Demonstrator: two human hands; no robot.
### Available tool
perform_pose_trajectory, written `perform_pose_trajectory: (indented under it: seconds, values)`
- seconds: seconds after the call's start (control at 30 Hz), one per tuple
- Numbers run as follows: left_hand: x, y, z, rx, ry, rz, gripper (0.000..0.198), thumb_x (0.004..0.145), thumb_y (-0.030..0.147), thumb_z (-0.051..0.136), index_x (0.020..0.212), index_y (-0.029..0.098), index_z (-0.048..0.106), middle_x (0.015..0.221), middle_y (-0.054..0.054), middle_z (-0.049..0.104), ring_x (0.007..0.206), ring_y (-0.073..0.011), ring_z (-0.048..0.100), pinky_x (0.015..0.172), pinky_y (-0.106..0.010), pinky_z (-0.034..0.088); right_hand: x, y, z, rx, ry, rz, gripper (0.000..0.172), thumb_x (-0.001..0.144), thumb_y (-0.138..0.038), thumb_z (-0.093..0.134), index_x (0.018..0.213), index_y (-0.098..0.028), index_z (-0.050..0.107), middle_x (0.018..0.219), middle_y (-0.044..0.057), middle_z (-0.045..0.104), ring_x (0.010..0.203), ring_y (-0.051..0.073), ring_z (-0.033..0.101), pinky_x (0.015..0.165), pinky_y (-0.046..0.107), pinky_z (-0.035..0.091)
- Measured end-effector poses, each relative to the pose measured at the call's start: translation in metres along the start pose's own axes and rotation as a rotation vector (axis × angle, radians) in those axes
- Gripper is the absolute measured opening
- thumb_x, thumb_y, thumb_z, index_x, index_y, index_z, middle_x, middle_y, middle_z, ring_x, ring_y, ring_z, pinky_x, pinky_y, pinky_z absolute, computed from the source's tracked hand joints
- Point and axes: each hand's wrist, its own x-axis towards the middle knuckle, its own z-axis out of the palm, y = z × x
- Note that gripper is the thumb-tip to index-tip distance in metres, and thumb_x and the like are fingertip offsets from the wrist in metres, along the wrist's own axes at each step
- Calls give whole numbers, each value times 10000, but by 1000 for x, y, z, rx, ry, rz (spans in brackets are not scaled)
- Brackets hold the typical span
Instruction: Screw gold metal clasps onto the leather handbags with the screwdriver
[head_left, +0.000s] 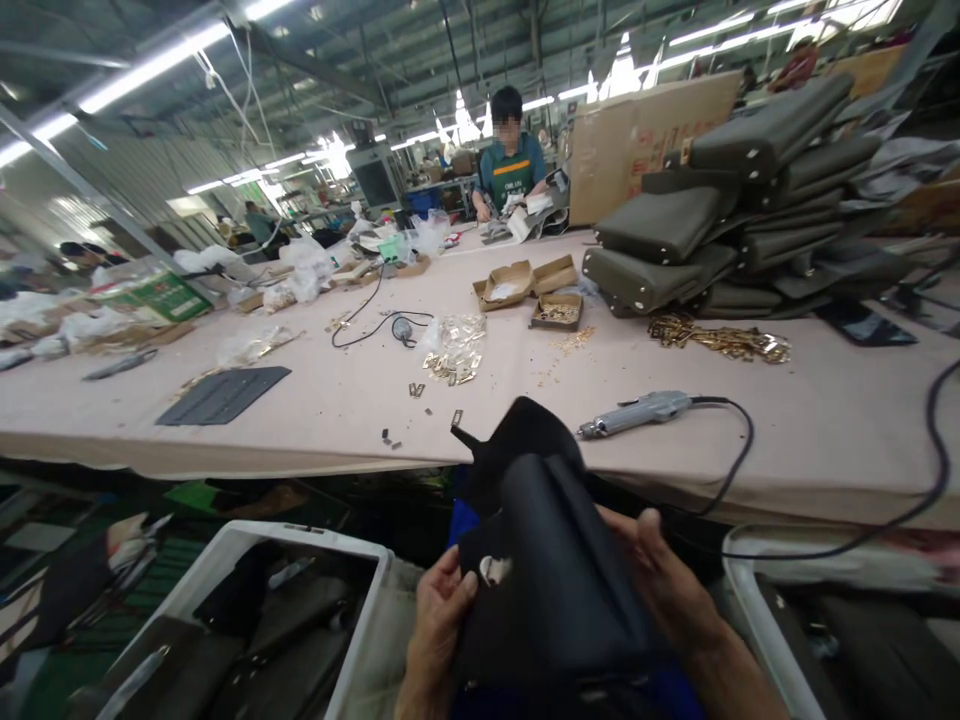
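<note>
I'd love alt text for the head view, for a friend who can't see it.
A person's left hand and right hand hold a black bag-like item by a pale table. On the table lie a power tool, gold-coloured pieces and a pile of dark bags; a co-worker is beyond it.

Black bag [570,580], one, held by me.
My left hand [441,615] grips it beside a metal fitting [493,571]; my right hand [667,580] at its other side; corded screwdriver [637,412], one, on table [337,420].

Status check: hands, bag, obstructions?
Left hand gripping dark bag; right hand at its other side. Metal fitting showing. Power screwdriver on table beyond, clear of both hands.
</note>
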Motion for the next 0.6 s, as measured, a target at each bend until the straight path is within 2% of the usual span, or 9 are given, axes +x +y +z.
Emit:
perform_pose_trajectory:
  seconds: [0.03,0.07,0.1,0.2,0.3,0.37,0.47,0.53,0.6]
  values:
    - [-4,2,-3,-17,0,39,660,731,516,933,1230,179,662,1119,-137,763,1033,-355,736,853,-431,625,-5,-4,-2,12,26,2,960,909,-943,277,1417,-223,659,1346,195,648,1218,401,641,1011,561,530]
    - [-6,5,-7,-14,15,89,684,691,484,963,1224,178,663,1112,-141,771,1054,-367,735,867,-417,621,-10,-7,-3,-5,55,0,978,881,-965,299,1398,-225,676,1332,196,657,1233,408,630,1010,552,531]
    - [-8,8,-11,11,44,141,675,686,452,969,1221,175,665,1115,-143,774,1076,-367,731,889,-405,614,-12,-9,-5,-53,75,5,930,861,-954,426,1381,-228,688,1329,190,661,1245,415,620,1016,542,531]
    - [-11,15,-22,160,140,247,581,751,399,919,1224,164,678,1140,-144,771,1103,-334,725,942,-371,591,-10,-7,-11,-193,86,92,750,795,-689,831,1356,-211,697,1316,173,674,1228,434,622,1016,546,540]
    - [-10,15,-27,287,129,218,512,784,408,870,1197,158,697,1097,-145,773,1052,-331,736,912,-379,600,-4,9,-19,-287,106,142,716,813,-575,866,1389,-203,662,1324,156,673,1235,421,620,1039,565,533]
    - [-10,17,-25,420,226,248,487,791,437,852,1168,163,711,1073,-145,765,1019,-332,736,909,-398,601,-2,20,-24,-330,125,107,761,804,-553,882,1435,-215,624,1365,148,650,1289,409,586,1105,569,488]
    - [-9,31,-12,613,470,435,484,830,475,819,1215,204,707,1067,-117,740,974,-299,725,891,-372,601,-3,30,-28,-373,145,64,794,820,-534,872,1492,-238,569,1425,142,610,1338,395,550,1148,574,449]
    - [-5,49,5,539,438,457,535,878,523,769,1293,204,659,953,-92,734,818,-260,722,732,-332,618,-5,34,-30,-390,146,56,788,827,-524,864,1498,-246,558,1451,141,589,1350,392,540,1161,578,433]
    - [5,68,26,286,230,316,650,894,608,721,1348,162,591,810,-77,724,614,-233,686,536,-308,586,-8,39,-33,-408,152,49,776,827,-514,864,1491,-251,561,1474,140,571,1372,390,520,1181,574,409]
